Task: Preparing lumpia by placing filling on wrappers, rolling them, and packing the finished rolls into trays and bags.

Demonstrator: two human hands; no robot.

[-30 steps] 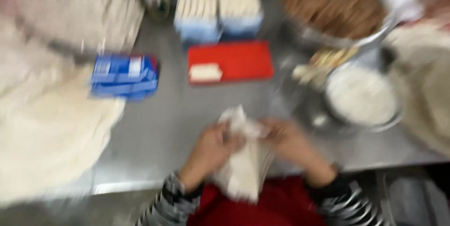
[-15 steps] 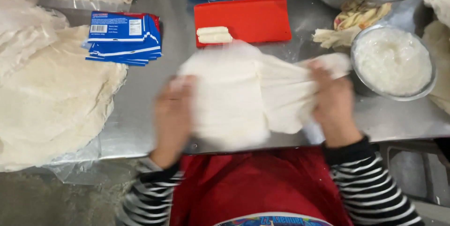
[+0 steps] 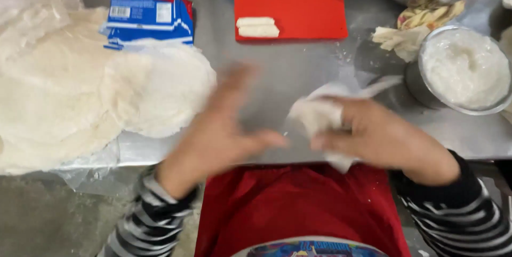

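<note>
Right hand (image 3: 373,137) grips crumpled wrapper (image 3: 320,115) — left hand (image 3: 224,123) open, empty.

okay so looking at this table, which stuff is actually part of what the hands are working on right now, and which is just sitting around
In hand:
right hand gripping a crumpled thin wrapper
left hand open, empty, beside it
single round wrapper and wrapper stack

Lying about:
red board with two rolls
blue packet
bowl of white paste
</note>
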